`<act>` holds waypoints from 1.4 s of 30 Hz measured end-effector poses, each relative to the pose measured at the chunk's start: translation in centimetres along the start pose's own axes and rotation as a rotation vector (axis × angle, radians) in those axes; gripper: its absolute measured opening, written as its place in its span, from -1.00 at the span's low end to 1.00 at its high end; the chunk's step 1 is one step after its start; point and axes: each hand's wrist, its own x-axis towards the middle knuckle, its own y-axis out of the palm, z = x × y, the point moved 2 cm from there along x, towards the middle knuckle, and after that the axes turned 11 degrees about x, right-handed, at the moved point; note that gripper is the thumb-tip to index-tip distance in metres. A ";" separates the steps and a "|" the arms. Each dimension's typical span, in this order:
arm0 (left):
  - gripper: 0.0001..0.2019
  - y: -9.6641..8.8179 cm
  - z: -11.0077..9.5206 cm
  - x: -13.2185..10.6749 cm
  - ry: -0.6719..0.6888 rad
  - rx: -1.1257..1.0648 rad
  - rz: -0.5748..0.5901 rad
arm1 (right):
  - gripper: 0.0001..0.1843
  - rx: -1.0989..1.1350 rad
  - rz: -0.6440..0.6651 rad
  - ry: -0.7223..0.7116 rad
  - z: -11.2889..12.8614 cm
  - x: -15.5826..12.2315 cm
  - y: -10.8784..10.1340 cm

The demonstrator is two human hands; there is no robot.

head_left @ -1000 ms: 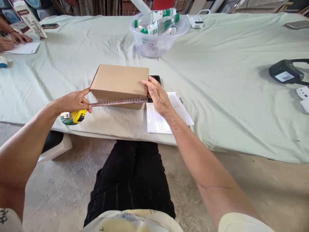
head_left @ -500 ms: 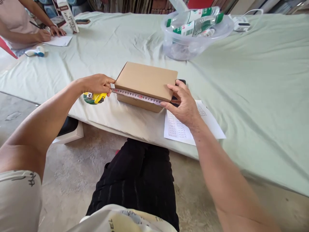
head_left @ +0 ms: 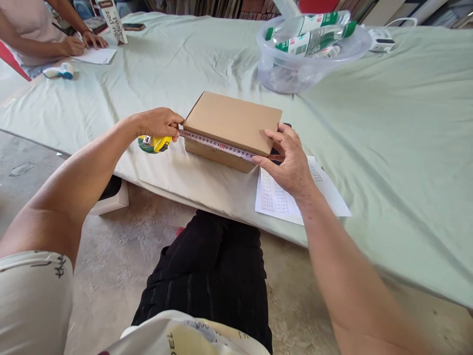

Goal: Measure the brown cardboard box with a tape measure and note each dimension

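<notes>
A closed brown cardboard box (head_left: pixel 233 118) rests on the cloth-covered table. Along its near upper edge runs the white blade of a tape measure (head_left: pixel 218 145). At the box's left corner my left hand (head_left: pixel 160 123) pinches the blade, with the yellow and green tape case hanging just below the fingers. My right hand (head_left: pixel 290 160) is at the right corner: its thumb presses the blade's end on the front side, and the fingers lie on the lid and right side. A black object behind that hand is mostly hidden.
A sheet of paper with handwritten columns (head_left: pixel 275 197) lies right of the box. Farther back stands a clear plastic basin (head_left: pixel 273 79) holding green-capped bottles. A white charger-like device (head_left: pixel 381 40) sits beyond it. At the far left another person's hands (head_left: pixel 83 44) write on paper.
The whole view has shifted slightly, so box and hands appear a little farther right. Both hands keep their places on the tape and the box.
</notes>
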 end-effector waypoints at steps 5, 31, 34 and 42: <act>-0.59 0.3 0.0 -0.1 -0.024 -0.048 -0.009 | -0.14 -0.021 -0.007 0.001 -0.1 0.0 0.2; -0.02 10.7 -3.9 -10.3 -0.074 -1.249 -0.048 | 0.17 -0.024 0.128 -0.024 -0.5 2.2 0.0; -0.16 11.9 -5.8 -10.6 -0.091 -1.356 -0.041 | 0.05 -0.036 0.104 -0.034 -0.5 2.5 0.1; -0.56 15.0 -10.7 -11.4 -0.191 -1.494 -0.080 | -0.11 -0.343 -0.045 -0.111 1.4 2.7 -0.1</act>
